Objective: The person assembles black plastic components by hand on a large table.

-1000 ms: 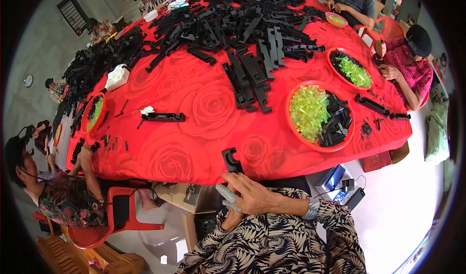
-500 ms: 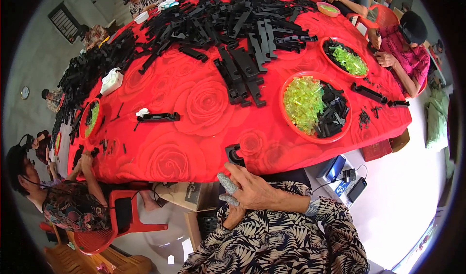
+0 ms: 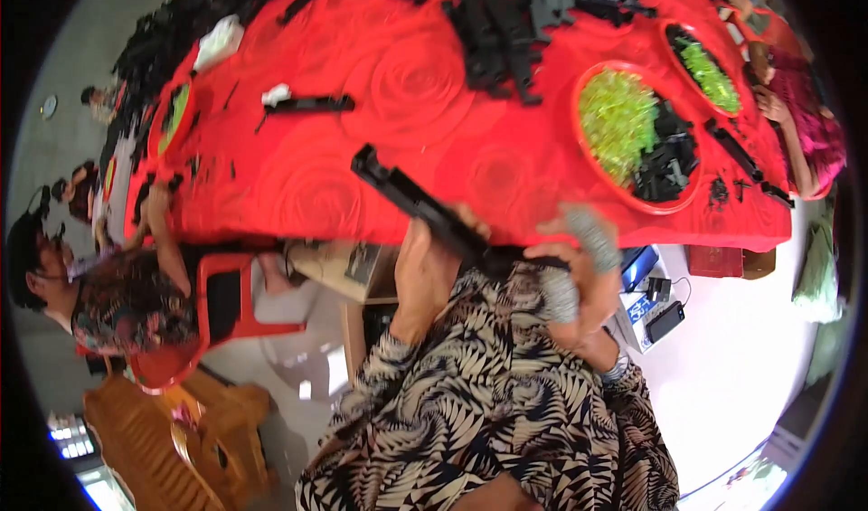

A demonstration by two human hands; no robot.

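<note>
- While the red rose-print table (image 3: 307,172) fills the view, the big bowl (image 3: 663,207) sits upon it, and from that bowl we take our bearings.
- Far off to the bowl's left, a dark heap of black parts (image 3: 190,23) runs along the table's edge.
- Well left of the bowl too, a seated co-worker (image 3: 127,303) in a patterned top, arms reaching to the table.
- Just behind that person, on the side toward the bowl, a red chair (image 3: 202,317).
- Inside the bowl itself, clear yellow-green pieces (image 3: 617,122) to the left, small black pieces (image 3: 667,154) to the right!
- Nearer the wearer than the bowl and left of it, the left hand (image 3: 425,271) is wrapped around a long black part (image 3: 420,205), held tilted, its upper end pointing away from the bowl.
- Just below the bowl, the right hand (image 3: 583,285) is blurred beside the part's lower end; whether it grips anything, I cannot tell.
- Left of the bowl, another black part (image 3: 312,104) lies flat, white tissue (image 3: 276,95) by its end.
- Smallest of all, below the bowl: grey finger covers (image 3: 592,238) on the right hand.
</note>
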